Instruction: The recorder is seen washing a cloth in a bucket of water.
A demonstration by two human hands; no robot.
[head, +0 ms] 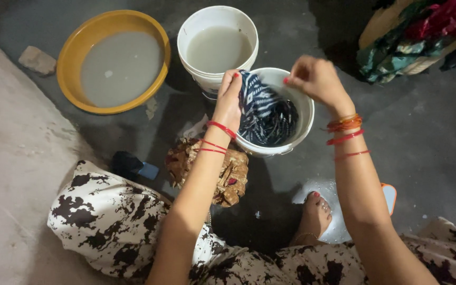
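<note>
Near the centre of the frame the left hand was closed around one edge of a dark blue patterned cloth, fingers pinched tight on the fabric at the rim of a small white bucket. Most of the cloth lay bunched inside that bucket, with only the gripped edge lifted above it. The right hand hovered just above the far side of the same bucket, its fingers curled together; whether they held a bit of the cloth could not be told. Just behind, touching the small bucket, stood a larger white bucket full of cloudy water. In the upper left sat a yellow basin, also filled with murky water, and a stone lay beside it. A brown crumpled cloth rested on the wet floor under the left forearm. A heap of coloured clothes filled the upper right corner. A bare foot showed at lower centre.
</note>
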